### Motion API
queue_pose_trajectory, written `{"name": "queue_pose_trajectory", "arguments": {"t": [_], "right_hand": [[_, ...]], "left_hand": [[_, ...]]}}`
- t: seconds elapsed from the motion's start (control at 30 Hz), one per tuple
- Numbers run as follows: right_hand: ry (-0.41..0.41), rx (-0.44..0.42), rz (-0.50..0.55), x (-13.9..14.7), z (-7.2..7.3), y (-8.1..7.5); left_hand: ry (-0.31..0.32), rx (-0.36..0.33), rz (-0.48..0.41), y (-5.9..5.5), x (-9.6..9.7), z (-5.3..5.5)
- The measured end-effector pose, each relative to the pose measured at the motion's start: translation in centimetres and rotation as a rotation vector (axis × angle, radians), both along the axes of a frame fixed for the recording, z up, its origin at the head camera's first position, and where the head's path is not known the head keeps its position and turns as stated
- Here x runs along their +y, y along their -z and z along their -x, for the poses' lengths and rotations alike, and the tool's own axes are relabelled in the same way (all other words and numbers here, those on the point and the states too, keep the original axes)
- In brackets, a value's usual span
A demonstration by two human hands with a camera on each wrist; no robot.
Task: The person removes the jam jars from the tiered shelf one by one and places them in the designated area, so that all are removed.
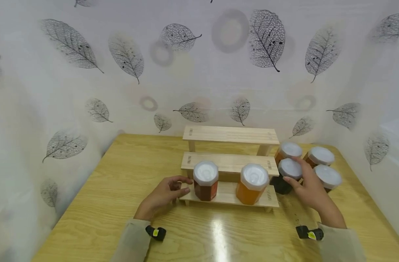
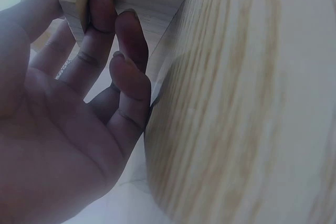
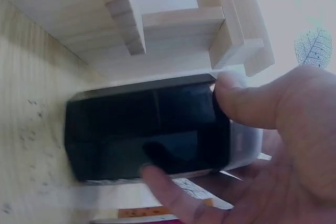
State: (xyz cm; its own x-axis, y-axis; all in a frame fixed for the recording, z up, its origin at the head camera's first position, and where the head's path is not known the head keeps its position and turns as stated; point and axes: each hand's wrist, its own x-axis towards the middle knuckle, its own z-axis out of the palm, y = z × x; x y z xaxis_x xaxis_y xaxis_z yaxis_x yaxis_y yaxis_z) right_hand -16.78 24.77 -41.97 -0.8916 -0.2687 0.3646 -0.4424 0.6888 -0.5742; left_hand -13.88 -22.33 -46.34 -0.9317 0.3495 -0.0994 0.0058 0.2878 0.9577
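My right hand (image 1: 307,185) grips a dark, nearly black jar (image 3: 147,129) by its white lid (image 1: 290,168). This jar is just right of a three-step wooden rack (image 1: 230,134), close over the table. My left hand (image 1: 165,193) is by the left end of the rack's lowest step, fingers loosely bent. In the left wrist view its fingertips (image 2: 102,9) overlap the wooden end of the rack. Next to that hand, a dark red jar (image 1: 206,191) stands on the lowest step. An orange jar (image 1: 250,191) stands further right on the same step. Both have white lids.
Behind and right of the dark jar stand more white-lidded jars: an amber one (image 1: 289,150), another amber one (image 1: 319,156) and one (image 1: 327,176) mostly hidden below its lid. A leaf-patterned curtain (image 1: 199,72) borders the wood-grain table (image 1: 134,167) at the back and sides.
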Motion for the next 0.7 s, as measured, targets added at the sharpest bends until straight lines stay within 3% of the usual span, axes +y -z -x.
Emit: {"name": "queue_pose_trajectory", "arguments": {"t": [0.33,0.57,0.7], "right_hand": [[-0.068,-0.036,-0.025,0.5,0.3,-0.4],[-0.029,0.119,0.027,-0.1,-0.6,-0.3],[-0.003,0.162,0.098,-0.6,-1.3,-1.2]], "left_hand": [[-0.001,0.003,0.016,-0.1,-0.1,0.1],[-0.008,0.007,0.033,-0.3,0.0,0.1],[-0.008,0.002,0.024,-0.2,0.0,0.0]]}}
